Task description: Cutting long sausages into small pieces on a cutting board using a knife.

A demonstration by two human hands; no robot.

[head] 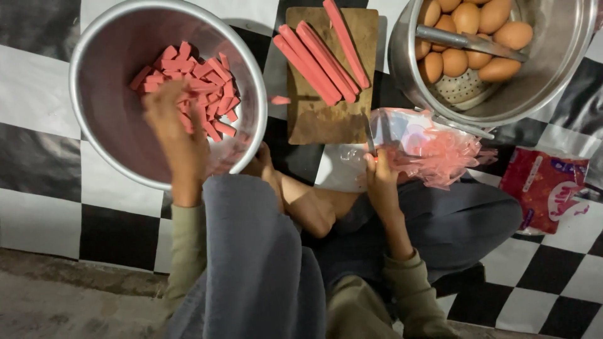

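Observation:
My left hand (168, 122) reaches into a big metal bowl (107, 144) and rests on a heap of cut pink sausage sticks (195, 78); whether it grips any is hidden. My right hand (380, 182) is closed around a small knife (369, 139), blade pointing up toward a wooden cutting board (326, 116). Several long pink sausage strips (320, 53) lie on the board. One small piece (280, 100) lies just left of the board.
A metal pot (553, 69) with brown eggs (477, 31) and a utensil across it stands at top right. Crumpled pink plastic wrappers (433, 150) lie below it, a red packet (543, 185) at right. Black-and-white checkered floor; my crossed legs in grey fill the bottom.

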